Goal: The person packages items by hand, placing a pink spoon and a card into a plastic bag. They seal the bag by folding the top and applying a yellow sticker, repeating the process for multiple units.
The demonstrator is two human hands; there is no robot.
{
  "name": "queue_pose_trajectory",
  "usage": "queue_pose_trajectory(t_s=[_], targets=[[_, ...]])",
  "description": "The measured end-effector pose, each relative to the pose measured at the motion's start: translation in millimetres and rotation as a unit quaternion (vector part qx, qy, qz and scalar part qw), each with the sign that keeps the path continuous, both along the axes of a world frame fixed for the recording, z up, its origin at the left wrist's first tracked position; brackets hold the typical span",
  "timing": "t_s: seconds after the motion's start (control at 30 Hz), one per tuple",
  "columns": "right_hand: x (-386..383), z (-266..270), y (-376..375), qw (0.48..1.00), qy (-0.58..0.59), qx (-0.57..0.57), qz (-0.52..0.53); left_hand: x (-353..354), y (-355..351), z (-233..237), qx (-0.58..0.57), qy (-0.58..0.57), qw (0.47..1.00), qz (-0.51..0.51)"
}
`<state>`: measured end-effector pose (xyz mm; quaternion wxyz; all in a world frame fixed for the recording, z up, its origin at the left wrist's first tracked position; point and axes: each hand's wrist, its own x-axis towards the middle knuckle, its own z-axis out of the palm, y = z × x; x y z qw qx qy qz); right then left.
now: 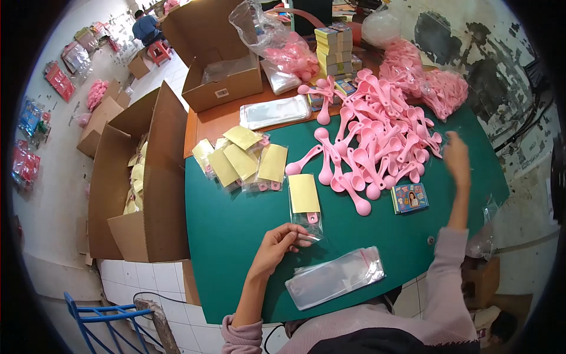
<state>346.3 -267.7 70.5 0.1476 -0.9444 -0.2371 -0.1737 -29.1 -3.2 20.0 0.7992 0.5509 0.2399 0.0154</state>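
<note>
My left hand point(282, 244) pinches the lower end of a clear plastic packet point(315, 227) lying on the green table. Inside that packet are a yellow card point(303, 193) and a pink spoon, whose handle end point(312, 218) shows below the card. Out to the right, my right hand point(456, 158) is beside the edge of a large pile of pink measuring spoons point(377, 138), its fingers drawn together; I cannot tell what is between them. Near my body lies a stack of flat clear bags point(335, 278). A small stack of printed cards point(410, 198) sits below the spoons.
Filled packets with yellow cards point(239, 160) lie at the left of the green table point(236, 236). Beyond are more clear bags point(275, 112), banded card stacks point(333, 50) and an open carton point(221, 88). A tall carton point(165, 194) stands left. A person point(147, 28) sits far off.
</note>
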Motion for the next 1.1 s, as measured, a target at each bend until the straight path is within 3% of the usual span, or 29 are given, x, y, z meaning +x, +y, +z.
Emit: queue_pose_trajectory(t_s=[0.03, 0.07, 0.1, 0.13, 0.17, 0.23, 0.43, 0.5, 0.53, 0.63, 0.67, 0.8, 0.87, 0.9, 0.97, 1.1], targets=[[-44.6, 2.9, 32.1, 0.984, 0.051, 0.124, 0.116, -0.8, -0.3, 1.0, -0.008, -0.002, 1.0, 0.002], [-74.5, -10.7, 48.6, 0.913, 0.215, 0.212, 0.274, -1.0, -1.0, -0.2, -0.007, 0.005, 1.0, 0.001], [-116.7, -13.6, 73.8, 0.876, 0.221, 0.161, 0.396, 0.3, -2.6, -2.6, -0.027, -0.028, 0.999, 0.008], [-154.7, -21.8, 92.5, 0.827, 0.283, 0.173, 0.454, 0.8, -3.8, -5.0, -0.046, -0.06, 0.997, 0.016], [-180.6, -26.2, 103.7, 0.815, 0.309, 0.094, 0.481, -0.1, -4.2, -6.7, -0.044, -0.055, 0.997, 0.015], [-213.4, -40.9, 123.1, 0.797, 0.3, 0.123, 0.51, -2.4, -5.4, -11.0, -0.084, -0.108, 0.991, -0.011], [-208.5, -53.8, 129.4, 0.8, 0.292, 0.232, 0.47, -12.3, 5.2, 4.1, -0.096, -0.028, 0.993, -0.069], [-207.2, -55.1, 127.8, 0.802, 0.305, 0.233, 0.457, -8.8, -2.7, 4.4, 0.087, -0.042, 0.995, 0.008], [-206.3, -54.3, 127.2, 0.801, 0.304, 0.224, 0.465, -2.7, -12.9, 4.2, 0.234, -0.03, 0.97, 0.053], [-202.0, -56.7, 126.9, 0.782, 0.347, 0.216, 0.471, 2.6, -18.1, 4.1, 0.301, -0.021, 0.953, 0.015], [-200.4, -57.8, 126.0, 0.764, 0.391, 0.218, 0.465, 2.1, -15.7, 2.9, 0.256, -0.015, 0.966, 0.031], [-195.5, -59.2, 124.6, 0.77, 0.355, 0.183, 0.498, -0.2, -9.3, -0.4, 0.283, -0.005, 0.958, 0.05], [-197.7, -59.8, 125.4, 0.702, 0.519, 0.244, 0.423, -0.2, -9.4, 0.8, 0.273, -0.005, 0.961, 0.047], [-198.0, -63.1, 125.4, 0.702, 0.52, 0.244, 0.422, 0.4, -9.0, -2.0, 0.272, -0.004, 0.961, 0.048], [-198.7, -71.9, 126.4, 0.631, 0.612, 0.299, 0.372, 1.4, -8.0, -9.3, 0.236, -0.016, 0.968, 0.08], [-206.7, -67.7, 131.1, 0.586, 0.688, 0.318, 0.286, 4.8, -11.7, -9.6, 0.23, 0.005, 0.968, 0.102]])
